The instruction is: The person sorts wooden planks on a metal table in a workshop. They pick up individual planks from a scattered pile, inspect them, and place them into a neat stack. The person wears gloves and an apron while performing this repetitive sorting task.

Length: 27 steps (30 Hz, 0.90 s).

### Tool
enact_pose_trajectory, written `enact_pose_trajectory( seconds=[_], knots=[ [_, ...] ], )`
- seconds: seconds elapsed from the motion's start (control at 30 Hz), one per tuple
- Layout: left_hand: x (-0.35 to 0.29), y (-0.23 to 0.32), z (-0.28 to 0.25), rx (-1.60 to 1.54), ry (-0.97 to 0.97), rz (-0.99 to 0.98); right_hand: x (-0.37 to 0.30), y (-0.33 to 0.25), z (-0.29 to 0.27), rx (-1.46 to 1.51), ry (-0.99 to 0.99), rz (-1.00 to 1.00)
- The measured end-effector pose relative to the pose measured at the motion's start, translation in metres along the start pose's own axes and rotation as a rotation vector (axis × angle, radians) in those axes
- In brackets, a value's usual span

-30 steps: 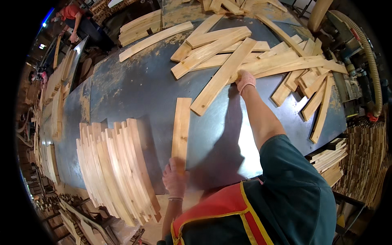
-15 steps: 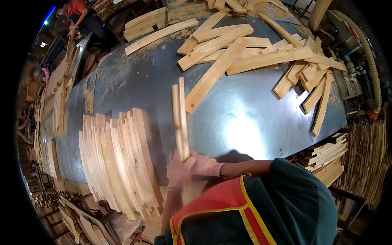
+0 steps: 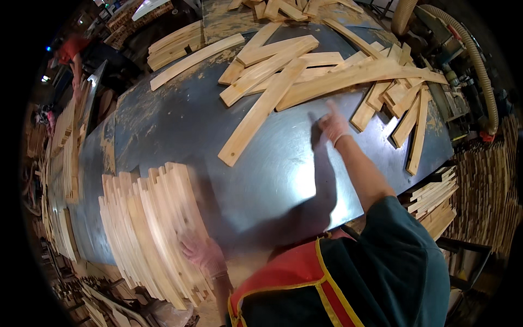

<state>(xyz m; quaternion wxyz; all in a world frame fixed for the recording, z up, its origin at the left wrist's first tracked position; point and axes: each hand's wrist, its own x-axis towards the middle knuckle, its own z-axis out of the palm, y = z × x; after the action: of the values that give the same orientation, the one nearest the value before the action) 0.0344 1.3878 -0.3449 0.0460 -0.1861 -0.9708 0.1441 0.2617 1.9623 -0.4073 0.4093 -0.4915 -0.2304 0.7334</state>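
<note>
My left hand (image 3: 202, 254), in a pale pink work glove, lies against the right side of a row of pale wooden boards (image 3: 146, 234) standing close together on edge. Its fingers look stretched along the last boards, somewhat blurred. My right hand (image 3: 333, 125), gloved the same way, is reaching out over the metal tabletop (image 3: 267, 180) with nothing in it. Its fingers are extended and apart, just short of a long wooden board (image 3: 338, 82) at the near side of a loose pile. A slanting board (image 3: 261, 111) sits left of that hand.
More loose boards (image 3: 417, 128) lie crossed at the right end of the table. Stacked timber (image 3: 479, 191) stands beyond the right edge. A ribbed hose (image 3: 474, 52) hangs at the back right. At the far left a person (image 3: 73, 60) handles other boards.
Two boards that both my hands held upright have gone to the row at left, where my left hand now rests. My right hand has swung away to the far right, toward the pile.
</note>
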Motion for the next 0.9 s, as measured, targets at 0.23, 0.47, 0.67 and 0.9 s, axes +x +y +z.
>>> enact_pose_trajectory(
  seconds=[0.23,0.47,0.67,0.9],
  knots=[
    [0.113,0.163,-0.075,-0.337,-0.054,0.366,0.09,-0.099,0.011,0.418,0.3,-0.185],
    [0.176,0.237,-0.085,-0.305,-0.347,0.364,0.05,-0.089,-0.011,0.107,-0.045,-0.201],
    [0.088,0.182,-0.089,-1.268,-0.973,0.367,-0.093,-0.057,-0.019,-0.889,-0.162,0.064],
    [-0.011,0.098,-0.074,-1.825,-1.27,-0.105,-0.17,0.038,0.037,-0.87,-0.224,0.114]
  ],
)
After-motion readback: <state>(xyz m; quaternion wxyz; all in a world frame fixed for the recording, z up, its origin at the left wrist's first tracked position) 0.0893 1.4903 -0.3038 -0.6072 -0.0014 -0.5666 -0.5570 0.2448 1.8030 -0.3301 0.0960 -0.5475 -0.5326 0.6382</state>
